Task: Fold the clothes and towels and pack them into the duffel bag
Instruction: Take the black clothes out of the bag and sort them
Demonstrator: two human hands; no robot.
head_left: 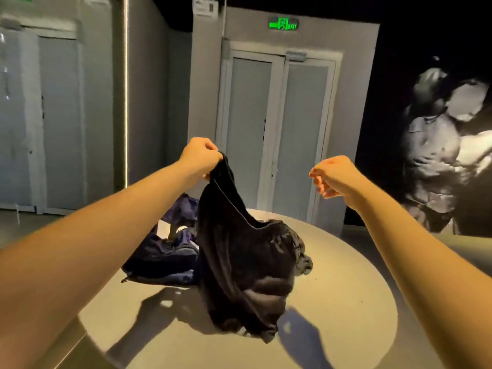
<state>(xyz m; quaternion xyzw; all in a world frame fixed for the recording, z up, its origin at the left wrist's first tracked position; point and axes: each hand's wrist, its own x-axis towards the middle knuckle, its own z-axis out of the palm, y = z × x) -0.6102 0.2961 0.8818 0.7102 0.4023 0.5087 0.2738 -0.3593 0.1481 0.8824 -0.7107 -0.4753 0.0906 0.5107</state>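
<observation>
My left hand [201, 157] is raised above the round table [346, 275] and grips one edge of a black garment [239, 262]. The cloth hangs down from that hand in a long drape, and its lower part lies bunched on the tabletop. My right hand [334, 177] is up at about the same height, well to the right of the cloth, fingers curled and apart with nothing in them. A dark navy duffel bag [162, 254] lies on the table's left side, partly hidden behind the garment.
Something white [163, 227] shows at the duffel bag's top. Grey double doors [277, 129] under a green exit sign stand behind the table. A large black-and-white mural [439, 145] fills the right wall. The floor around the table is dark.
</observation>
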